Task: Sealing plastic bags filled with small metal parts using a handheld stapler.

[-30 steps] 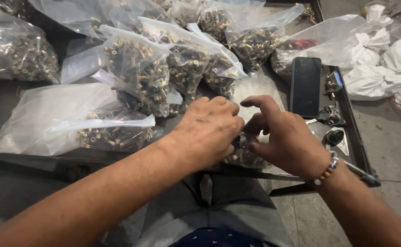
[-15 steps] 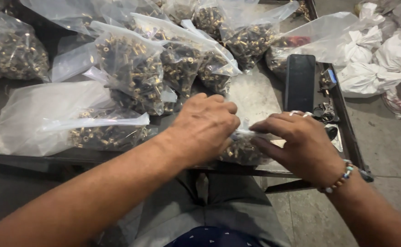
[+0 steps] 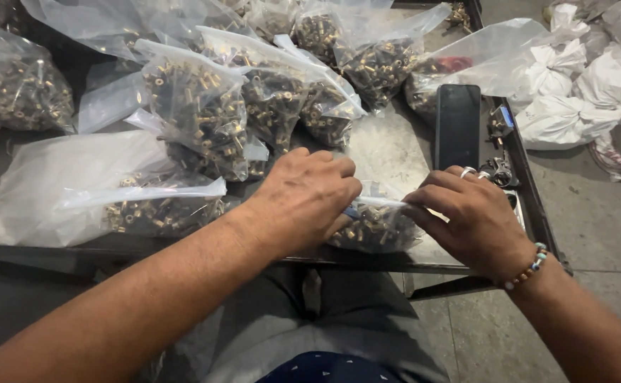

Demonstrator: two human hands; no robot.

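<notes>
A small clear plastic bag [image 3: 376, 228] full of little brass parts lies at the near edge of the metal table [image 3: 388, 152]. My left hand [image 3: 303, 198] pinches the left end of the bag's top strip. My right hand [image 3: 470, 216], with rings and a beaded bracelet, presses fingertips along the right end of the same strip. The two hands are spread apart along the bag's top edge.
Several larger clear bags of brass parts [image 3: 197, 117] crowd the table's middle and back; one lies flat at left [image 3: 105, 188]. A black phone [image 3: 458, 126] lies at right beside small metal tools [image 3: 498, 170]. White tied sacks [image 3: 573, 85] sit on the floor at right.
My hands were close together over the bag; my right hand has slid rightward along the top strip. The view has shifted slightly.
</notes>
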